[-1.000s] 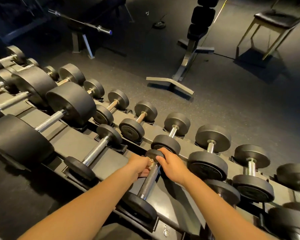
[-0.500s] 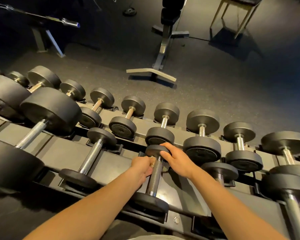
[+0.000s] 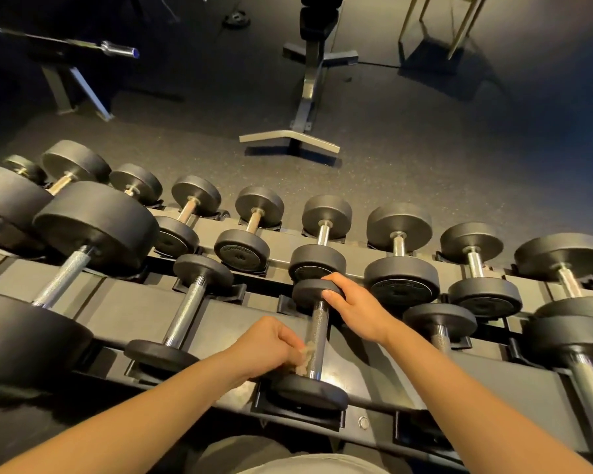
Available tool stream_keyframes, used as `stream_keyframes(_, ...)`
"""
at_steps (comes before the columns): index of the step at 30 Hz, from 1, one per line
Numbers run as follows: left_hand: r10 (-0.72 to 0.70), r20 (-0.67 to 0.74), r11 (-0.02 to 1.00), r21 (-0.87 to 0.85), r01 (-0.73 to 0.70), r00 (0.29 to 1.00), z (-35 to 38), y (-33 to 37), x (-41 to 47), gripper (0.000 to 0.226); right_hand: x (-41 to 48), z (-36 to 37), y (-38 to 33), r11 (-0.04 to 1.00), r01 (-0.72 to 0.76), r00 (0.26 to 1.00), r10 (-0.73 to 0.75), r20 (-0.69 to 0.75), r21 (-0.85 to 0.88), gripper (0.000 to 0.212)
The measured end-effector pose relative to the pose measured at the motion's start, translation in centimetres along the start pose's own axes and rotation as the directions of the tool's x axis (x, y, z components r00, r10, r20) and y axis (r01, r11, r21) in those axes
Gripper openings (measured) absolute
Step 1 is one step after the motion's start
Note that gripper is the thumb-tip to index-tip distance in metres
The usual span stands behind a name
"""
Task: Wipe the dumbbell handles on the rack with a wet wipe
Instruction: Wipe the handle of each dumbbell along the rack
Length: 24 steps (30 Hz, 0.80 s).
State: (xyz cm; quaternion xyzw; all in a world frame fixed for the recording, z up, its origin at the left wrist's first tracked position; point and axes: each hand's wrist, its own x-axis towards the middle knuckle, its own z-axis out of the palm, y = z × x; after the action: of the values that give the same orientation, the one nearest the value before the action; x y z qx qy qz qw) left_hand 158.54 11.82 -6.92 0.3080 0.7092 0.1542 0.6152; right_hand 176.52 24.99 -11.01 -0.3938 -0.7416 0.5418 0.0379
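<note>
A small dumbbell (image 3: 317, 333) lies in its cradle on the nearer tier of the sloped black rack (image 3: 144, 313), near the middle of the view. It has matte black round heads with a knurled chrome handle (image 3: 318, 318) between them; the left hand (image 3: 267, 347), fingers curled, pinches a crumpled pale wet wipe (image 3: 304, 358) against the handle's left side, just above the near head (image 3: 308, 392); the right hand (image 3: 358, 311) clamps the dumbbell by its far head (image 3: 308, 291) — fingers hooked over the top, thumb on the inner face.
</note>
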Motion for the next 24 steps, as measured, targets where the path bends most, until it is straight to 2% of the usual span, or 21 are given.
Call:
stream_keyframes(2, 0.054, -0.059, 0.998, -0.031, -0.056, 0.997, 0.7, 0.4, 0.1, 0.019, -0.1, 0.0, 0.0, 1.0, 0.005, 1.0, -0.005, -0.011, 0.0, 0.021)
stream_keyframes(5, 0.092, -0.027, 0.978, 0.189, -0.086, 0.995, 1.9, -0.3, 1.0, 0.042, -0.1, 0.2, -0.2, 1.0, 0.004, 1.0, -0.005, -0.025, -0.01, 0.02)
stream_keyframes(9, -0.119, 0.031, 0.929, 0.356, 0.1, 0.992, 1.3, -0.7, 1.5, 0.053, 0.2, 0.5, -0.3, 1.0, 0.001, 1.0, -0.002, -0.031, -0.027, 0.021)
stream_keyframes(12, -0.15, 0.036, 0.896, 0.428, 0.12, 0.988, 1.3, 0.2, 1.5, 0.052, 0.2, 0.5, -0.3, 1.0, 0.012, 0.999, -0.013, -0.036, -0.026, 0.02)
stream_keyframes(13, -0.127, -0.004, 0.905, 0.41, 0.117, 0.992, 1.6, 0.5, 1.7, 0.051, 0.2, 0.5, -0.3, 1.0, 0.016, 0.999, -0.017, -0.034, -0.026, 0.02)
stream_keyframes(15, -0.072, -0.135, 0.966, 0.236, 0.103, 0.988, 2.0, 1.2, 2.2, 0.046, 0.2, 0.5, -0.2, 0.999, 0.027, 0.999, -0.028, -0.039, -0.027, 0.019)
stream_keyframes(17, -0.014, -0.26, 1.0, 0.013, 0.018, 0.965, 2.0, 2.0, 2.8, 0.039, 0.2, 0.6, 0.1, 0.999, 0.041, 0.997, -0.043, -0.064, -0.027, 0.018)
stream_keyframes(19, 0.044, -0.311, 0.994, -0.08, -0.072, 0.949, 1.7, 2.7, 3.5, 0.029, 0.2, 0.8, 0.4, 0.999, 0.046, 0.995, -0.049, -0.09, -0.025, 0.018)
stream_keyframes(20, 0.082, -0.314, 0.991, -0.077, -0.112, 0.946, 1.7, 2.8, 3.6, 0.022, 0.2, 0.9, 0.4, 0.998, 0.051, 0.994, -0.053, -0.093, -0.027, 0.018)
stream_keyframes(22, 0.19, -0.318, 0.982, 0.055, -0.182, 0.929, 2.3, 2.5, 3.5, 0.011, 0.2, 0.8, 0.4, 0.998, 0.056, 0.994, -0.058, -0.089, -0.026, 0.017)
stream_keyframes(24, 0.256, -0.297, 0.961, 0.184, -0.208, 0.92, 3.0, 1.7, 3.2, 0.014, 0.1, 0.8, 0.4, 0.998, 0.062, 0.994, -0.064, -0.084, -0.025, 0.017)
